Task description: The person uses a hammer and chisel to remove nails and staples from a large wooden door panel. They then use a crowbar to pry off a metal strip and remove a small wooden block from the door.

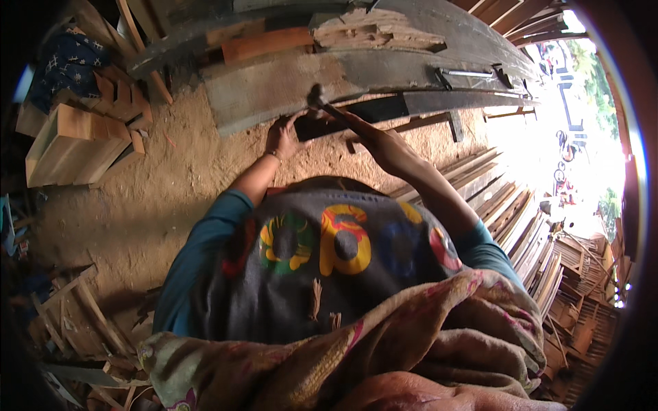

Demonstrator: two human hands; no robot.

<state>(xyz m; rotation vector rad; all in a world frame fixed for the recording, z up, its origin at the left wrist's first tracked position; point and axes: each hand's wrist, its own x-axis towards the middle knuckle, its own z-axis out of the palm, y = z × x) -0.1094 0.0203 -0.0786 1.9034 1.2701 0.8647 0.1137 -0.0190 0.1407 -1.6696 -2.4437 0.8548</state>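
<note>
My right hand (384, 145) is wrapped round the handle of a hammer (332, 109). The hammer's metal head is over the near edge of a workbench (253, 85), slightly right of my left hand. At that edge, my left hand (282, 137) curves round the left end of a dark board (373, 109), with the thumb apart from the fingers. Whether a small piece, such as a nail, sits between the fingertips is too small to tell. On the bench top beyond lie a reddish-brown wood block (266, 45) and a rough, splintered piece of wood (373, 33).
A long metal-edged tool (469, 74) rests at the bench's right. Box-like wooden pieces (75, 147) and a blue patterned cloth (74, 63) are at the left. Stacked planks (524, 219) lie to the right, scrap wood frames (82, 305) at lower left. Sawdust-coloured ground (171, 171) stretches below the bench.
</note>
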